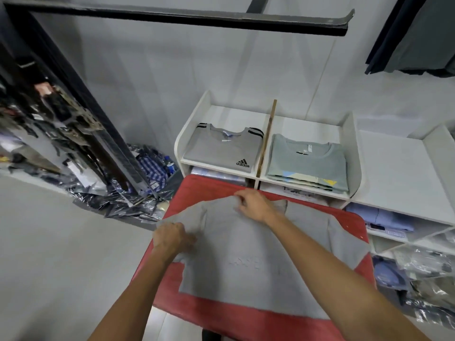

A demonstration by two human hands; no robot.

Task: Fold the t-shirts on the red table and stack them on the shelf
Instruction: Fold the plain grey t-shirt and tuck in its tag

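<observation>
A grey t-shirt lies spread face down on the red table. My left hand grips its left sleeve at the table's left edge. My right hand pinches the fabric at the shoulder by the collar, at the far edge. Behind the table stands the white shelf. Its left compartment holds a folded grey t-shirt with black stripes. The right compartment holds a stack topped by a folded green-grey t-shirt.
A black rack crammed with packaged clothes leans at the left, with bagged garments piled on the floor beside it. Lower white shelves at the right hold blue shirts and plastic bags. Dark garments hang at the top right.
</observation>
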